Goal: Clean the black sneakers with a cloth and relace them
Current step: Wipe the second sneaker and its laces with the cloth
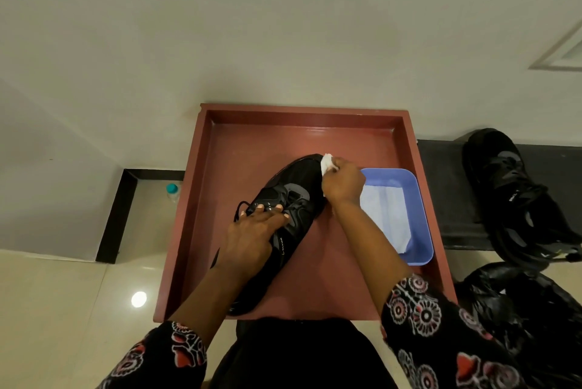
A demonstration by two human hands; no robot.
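A black sneaker [293, 190] lies in the reddish-brown tray [315, 114], toe pointing away to the upper right. My left hand [252, 231] presses down flat on its laced middle and tongue. My right hand [341, 182] is closed around a small white cloth [326, 161] held against the toe of the sneaker. The second black sneaker [510, 196] rests on a dark ledge at the right, outside the tray.
A blue plastic basin [422, 231] with a white cloth lying in it stands in the tray's right side. A black plastic bag [519, 300] sits at the lower right. A small bottle with a teal cap [172, 191] stands on the floor at the left.
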